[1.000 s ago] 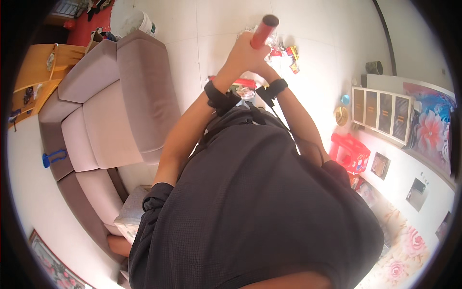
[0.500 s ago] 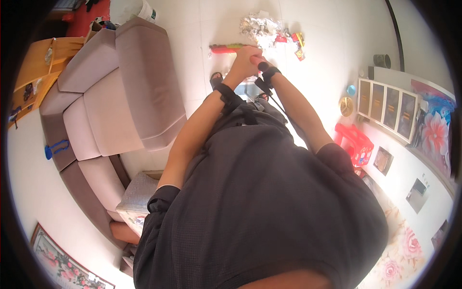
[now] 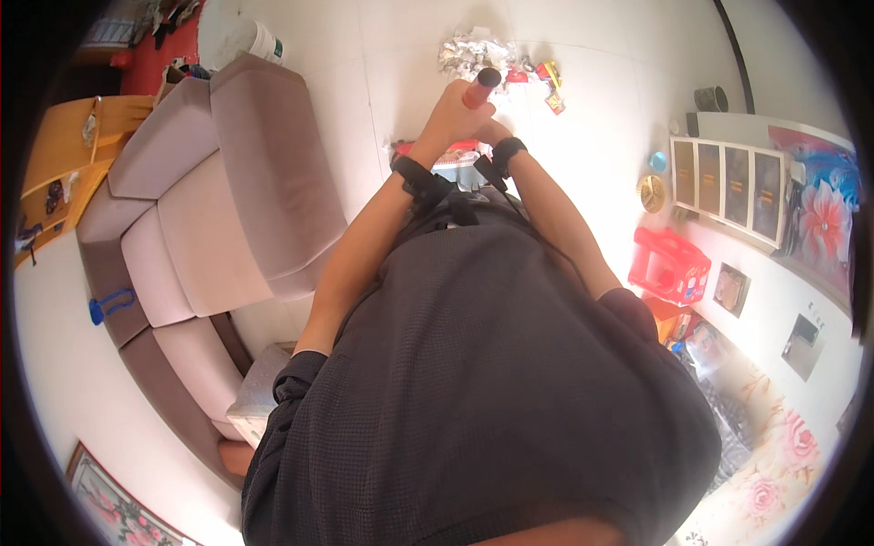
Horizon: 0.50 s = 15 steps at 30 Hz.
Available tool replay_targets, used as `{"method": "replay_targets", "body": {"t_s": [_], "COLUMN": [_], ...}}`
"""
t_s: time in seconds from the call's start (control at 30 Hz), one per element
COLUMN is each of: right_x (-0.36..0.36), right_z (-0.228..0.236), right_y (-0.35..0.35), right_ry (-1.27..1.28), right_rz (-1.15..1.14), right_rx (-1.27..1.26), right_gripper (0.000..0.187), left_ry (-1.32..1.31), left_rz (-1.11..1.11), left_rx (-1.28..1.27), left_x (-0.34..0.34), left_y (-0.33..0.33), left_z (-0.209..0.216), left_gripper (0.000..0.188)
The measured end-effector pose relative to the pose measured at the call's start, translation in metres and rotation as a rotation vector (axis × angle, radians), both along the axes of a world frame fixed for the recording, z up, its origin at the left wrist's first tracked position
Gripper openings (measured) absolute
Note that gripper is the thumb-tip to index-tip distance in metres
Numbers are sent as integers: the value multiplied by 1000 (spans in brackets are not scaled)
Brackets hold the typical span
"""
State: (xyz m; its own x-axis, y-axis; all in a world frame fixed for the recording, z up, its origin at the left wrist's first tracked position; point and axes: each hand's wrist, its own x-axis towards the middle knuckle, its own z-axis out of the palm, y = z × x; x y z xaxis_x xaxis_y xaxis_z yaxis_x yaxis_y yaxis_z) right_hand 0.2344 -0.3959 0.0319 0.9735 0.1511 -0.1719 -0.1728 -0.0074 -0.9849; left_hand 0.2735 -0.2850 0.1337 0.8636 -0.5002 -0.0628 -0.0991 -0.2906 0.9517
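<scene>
My left hand (image 3: 448, 116) is wrapped around the upper part of a red broom handle (image 3: 477, 94), whose dark round end points up toward me. Lower down, my right hand (image 3: 492, 133) is closed around the same handle, partly hidden by the left. Below the wrists, close to my body, part of the red broom head (image 3: 411, 147) shows; my hands and arms cover the rest. Beyond my hands a pile of crumpled silvery-white scraps (image 3: 473, 56) lies on the pale tiled floor. Beside it are red and yellow wrappers (image 3: 551, 84).
A mauve sofa (image 3: 273, 164) stands at the left, with a white bucket (image 3: 259, 41) behind it. Along the right wall are a drawer cabinet (image 3: 728, 189), a red plastic stool (image 3: 669, 266) and a dark cylindrical pot (image 3: 710, 99). A box-like table (image 3: 259, 387) is at the lower left.
Both hands have drawn the broom back toward my body, and the handle end has tipped upward. The broom head has moved from beside the scrap pile to below my wrists.
</scene>
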Motion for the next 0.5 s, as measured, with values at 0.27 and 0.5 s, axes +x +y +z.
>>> {"method": "replay_targets", "body": {"t_s": [0.27,0.5], "right_x": [15,35], "right_z": [28,63], "right_y": [-5,0], "right_ry": [-95,-199], "right_rz": [-7,29], "right_rx": [-10,-6], "right_gripper": [24,24], "left_ry": [110,31], "left_rz": [-66,-82], "left_rx": [39,-93], "left_x": [23,30], "left_y": [-14,-9], "left_z": [11,31], "left_gripper": [14,19]}}
